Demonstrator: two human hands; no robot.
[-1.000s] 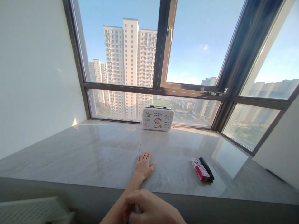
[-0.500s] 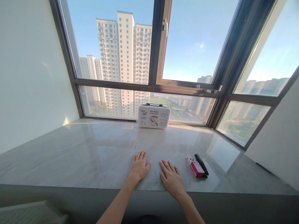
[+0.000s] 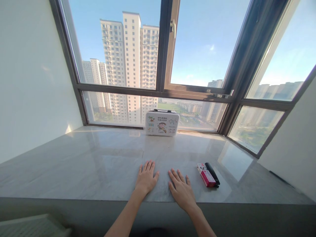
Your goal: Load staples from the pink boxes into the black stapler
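My left hand (image 3: 146, 177) lies flat on the grey marbled window sill (image 3: 74, 164), fingers stretched forward and slightly apart. Palm down beside it, my right hand (image 3: 181, 188) also rests on the sill with its fingers spread. A gap of bare stone separates the two, and neither holds anything. To the right of my right hand is a small pink and white box (image 3: 206, 176). Against that box lies a long black object (image 3: 212, 173) that looks like a stapler. Farther back, a white case (image 3: 162, 123) with cartoon prints and a dark handle stands upright by the glass.
Dark window frames (image 3: 118, 89) rise behind the sill, with a handle (image 3: 173, 29) on the middle pane. White walls (image 3: 32, 82) close in both sides. The sill's front edge runs below my wrists. At bottom left is a pale slab-like object (image 3: 32, 225), partly cut off.
The view has shifted very slightly. Both hands stay flat in the same places, and the case, box and black object have not moved.
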